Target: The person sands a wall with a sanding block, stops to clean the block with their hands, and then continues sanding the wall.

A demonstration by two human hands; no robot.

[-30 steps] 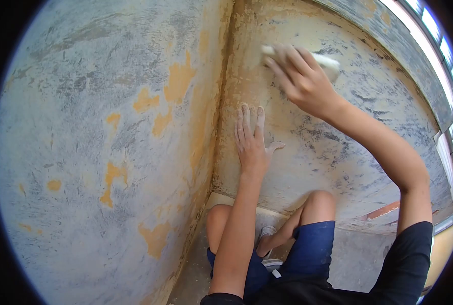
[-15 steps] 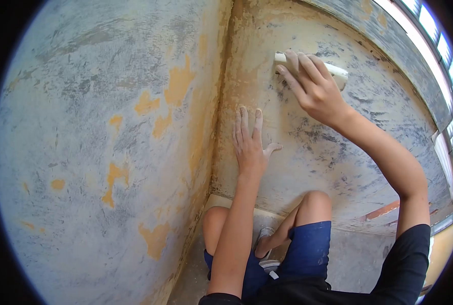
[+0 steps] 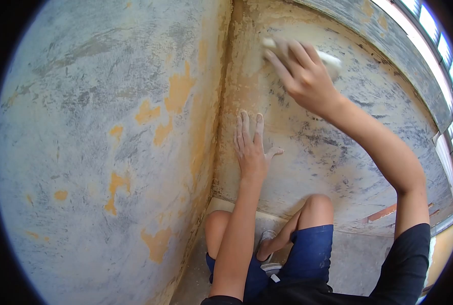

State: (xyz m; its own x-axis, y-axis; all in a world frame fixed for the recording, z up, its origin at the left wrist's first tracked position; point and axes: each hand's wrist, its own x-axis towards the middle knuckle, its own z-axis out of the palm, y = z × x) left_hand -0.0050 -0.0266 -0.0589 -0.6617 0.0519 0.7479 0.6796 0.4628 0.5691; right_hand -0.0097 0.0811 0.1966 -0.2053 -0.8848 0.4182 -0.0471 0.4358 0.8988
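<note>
My right hand [image 3: 310,79] is wrapped around a long, pale sanding block [image 3: 331,64] held against the upper part of the right-hand wall [image 3: 348,152]. Motion blurs the block and fingertips, and the palm covers its middle. Lower down and further left, my left hand [image 3: 252,150] lies flat on the same wall near the corner, fingers spread and holding nothing. Pale dust coats the fingers of both hands. Dark scuffs and smooth, cream-coloured areas mark the surface around the block.
A second wall [image 3: 99,101], grey with yellow-orange patches, meets the first at a rough brown corner seam [image 3: 221,91]. My bent knees [image 3: 315,209] are close to the wall above the concrete floor [image 3: 356,259]. A curved ledge [image 3: 409,66] borders the upper right.
My right hand has slid the sanding block up and left across the wall. My left hand keeps its place on the wall; the view has shifted slightly.
</note>
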